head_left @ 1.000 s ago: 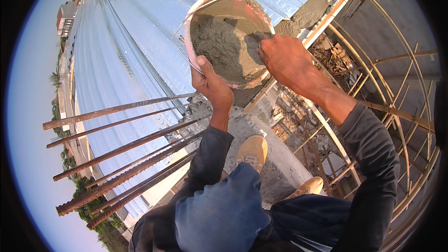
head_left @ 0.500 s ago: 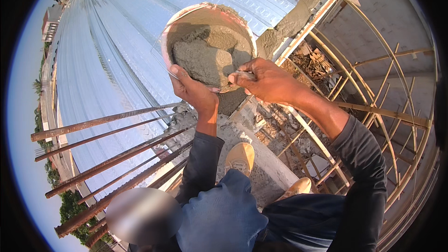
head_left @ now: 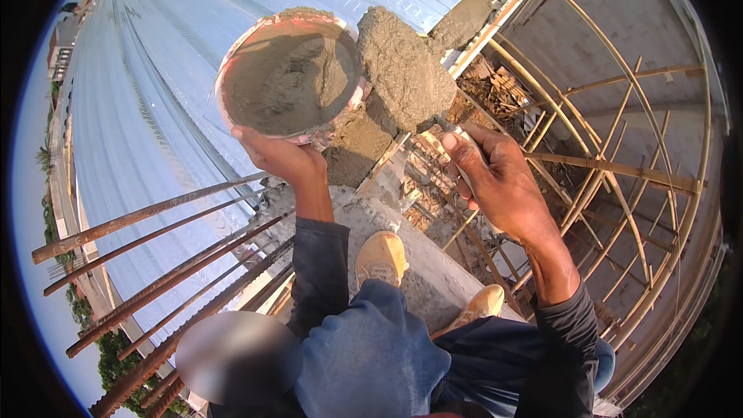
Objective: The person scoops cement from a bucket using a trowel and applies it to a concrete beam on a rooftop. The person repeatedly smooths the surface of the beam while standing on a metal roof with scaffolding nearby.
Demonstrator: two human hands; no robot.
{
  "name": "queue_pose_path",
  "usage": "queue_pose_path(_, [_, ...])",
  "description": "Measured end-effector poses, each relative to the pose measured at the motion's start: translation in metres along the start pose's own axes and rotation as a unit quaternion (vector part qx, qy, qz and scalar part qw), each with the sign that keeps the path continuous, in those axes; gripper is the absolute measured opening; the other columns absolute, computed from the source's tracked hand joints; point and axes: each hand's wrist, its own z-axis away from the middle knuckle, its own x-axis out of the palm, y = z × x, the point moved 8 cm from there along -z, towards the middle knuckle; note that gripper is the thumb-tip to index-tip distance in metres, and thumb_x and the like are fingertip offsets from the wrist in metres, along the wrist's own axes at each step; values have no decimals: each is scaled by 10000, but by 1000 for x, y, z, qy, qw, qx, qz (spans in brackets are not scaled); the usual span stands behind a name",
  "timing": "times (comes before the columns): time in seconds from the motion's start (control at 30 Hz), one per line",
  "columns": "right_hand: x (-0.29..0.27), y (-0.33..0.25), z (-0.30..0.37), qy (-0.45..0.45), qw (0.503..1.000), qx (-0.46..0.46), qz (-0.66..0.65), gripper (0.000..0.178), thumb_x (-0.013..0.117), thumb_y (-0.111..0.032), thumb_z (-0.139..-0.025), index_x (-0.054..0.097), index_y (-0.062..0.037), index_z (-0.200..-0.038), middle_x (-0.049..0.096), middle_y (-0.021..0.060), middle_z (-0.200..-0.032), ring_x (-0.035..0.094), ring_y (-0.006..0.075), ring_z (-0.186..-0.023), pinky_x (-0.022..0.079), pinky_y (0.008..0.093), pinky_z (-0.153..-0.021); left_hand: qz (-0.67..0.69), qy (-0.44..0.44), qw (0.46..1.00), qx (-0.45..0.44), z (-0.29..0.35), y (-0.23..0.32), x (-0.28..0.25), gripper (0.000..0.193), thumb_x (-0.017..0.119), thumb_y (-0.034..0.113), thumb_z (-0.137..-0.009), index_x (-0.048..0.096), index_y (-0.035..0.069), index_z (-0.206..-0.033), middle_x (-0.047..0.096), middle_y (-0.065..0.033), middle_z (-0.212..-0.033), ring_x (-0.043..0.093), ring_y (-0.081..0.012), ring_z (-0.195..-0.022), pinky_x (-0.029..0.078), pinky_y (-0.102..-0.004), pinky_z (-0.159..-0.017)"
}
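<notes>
My left hand (head_left: pixel 285 161) holds the near side of a round bucket (head_left: pixel 222 87), thumb at the rim and the other fingers mostly hidden beneath. Wet grey mortar (head_left: pixel 290 81) lies inside, and more is smeared along the rim. In my right hand (head_left: pixel 505 186) is the handle of a trowel (head_left: pixel 472 145), fingers wrapped round it. A thick heap of mortar (head_left: pixel 404 70) covers the trowel's blade, to the right of the bucket. Below the heap, a bed of mortar (head_left: pixel 356 147) sits on top of the wall beside a wooden edge board (head_left: pixel 383 161).
Rusty rebar rods (head_left: pixel 147 220) jut out at the left. Corrugated metal sheeting (head_left: pixel 170 54) spreads beyond the bucket. On the right, bamboo scaffolding (head_left: pixel 619 178) stands over a drop with debris. My shoes (head_left: pixel 381 257) rest on the concrete ledge (head_left: pixel 426 263).
My right hand has drawn the trowel out of the bucket toward the right, loaded with mortar. The bucket and my left hand have shifted left and slightly down in view.
</notes>
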Motion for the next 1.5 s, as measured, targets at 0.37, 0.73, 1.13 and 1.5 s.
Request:
queue_pose_path(0.37, [-36,47,8,110,990,65,-62,472,579,-450,-1115,629,-18,-930,582,11,-757,544,66,-627,472,258,-524,-384,-383,795,271,124,-38,49,467,775,105,-968,517,29,-1350,534,-180,-1320,529,-349,-1261,392,-528,-1117])
queue_pose_path(0.73, [-30,72,24,207,974,30,-84,420,581,-331,-1082,677,76,-1126,658,150,-734,669,259,-711,529,448,-725,-611,-374,560,417,62,-125,172,599,775,64,-876,539,20,-1425,571,-235,-1338,591,-484,-1233,505,-583,-971])
queue_pose_path(1.13, [55,67,-64,263,958,-44,-104,422,607,-119,-956,537,252,-1146,635,439,-1108,641,548,-1114,519,550,-999,-687,-539,366,322,28,-155,231,682,877,278,-751,589,-52,-1273,702,-321,-1175,703,-492,-1122,579,-530,-934])
queue_pose_path(1.5, [46,118,-57,196,948,-83,-237,344,503,-210,-1028,626,108,-1074,670,303,-902,714,410,-830,579,492,-790,-689,-578,324,292,29,-149,234,751,933,282,-735,615,-58,-1324,748,-254,-1253,738,-375,-1156,587,-438,-973])
